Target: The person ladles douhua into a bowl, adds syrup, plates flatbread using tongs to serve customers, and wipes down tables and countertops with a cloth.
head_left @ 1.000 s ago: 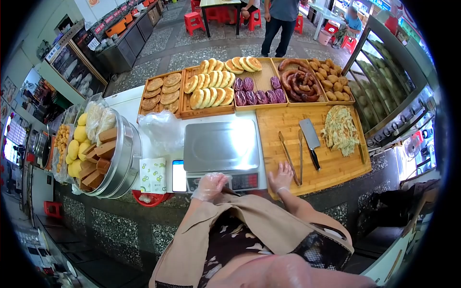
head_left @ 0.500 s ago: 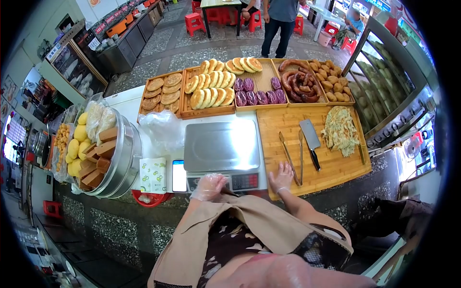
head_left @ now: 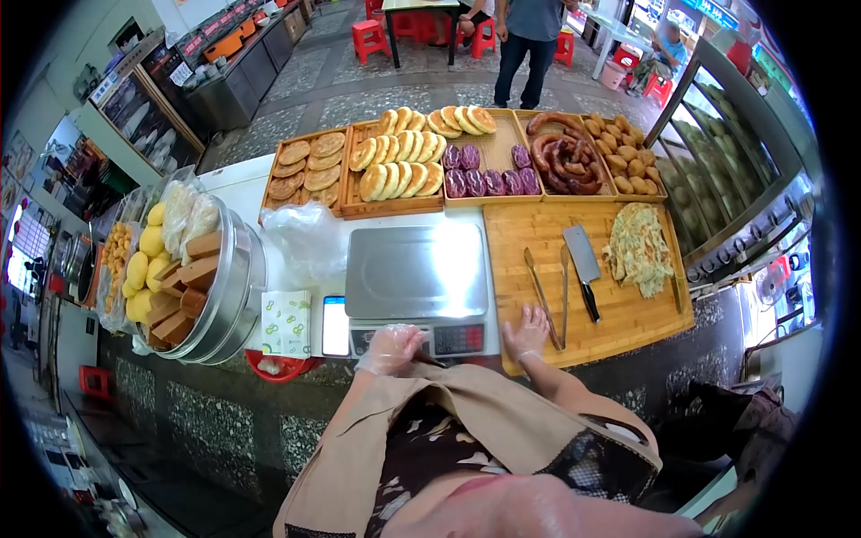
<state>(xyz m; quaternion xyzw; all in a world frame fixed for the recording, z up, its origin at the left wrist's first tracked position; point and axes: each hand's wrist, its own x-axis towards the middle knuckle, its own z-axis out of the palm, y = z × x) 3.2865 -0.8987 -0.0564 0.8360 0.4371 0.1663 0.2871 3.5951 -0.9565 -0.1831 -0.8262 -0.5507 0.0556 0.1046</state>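
My left hand (head_left: 393,348), in a clear plastic glove, rests curled at the front edge of the scale (head_left: 417,269), beside its keypad; its fingers are bent together and whatever they may hold is hidden. My right hand (head_left: 527,334), also gloved, lies flat with fingers spread on the front left corner of the wooden board (head_left: 619,327). Just right of it are metal tongs (head_left: 549,296), then a cleaver (head_left: 583,260) with a black handle. A heap of flat pancake (head_left: 639,248) lies farther right. Left of the scale are a phone (head_left: 335,327) and a patterned packet (head_left: 286,325).
Behind the scale stand trays with round flatbreads (head_left: 309,166), pale buns (head_left: 404,161), purple rolls (head_left: 484,183), sausages (head_left: 569,161) and brown balls (head_left: 628,157). A steamer (head_left: 235,296) is at left, a glass cabinet (head_left: 731,161) at right. A person (head_left: 527,45) stands beyond.
The view has shifted slightly, so the trays and board sit a little farther right. Both my hands keep their places. At the lower right edge, another person's dark clothing and arm have moved.
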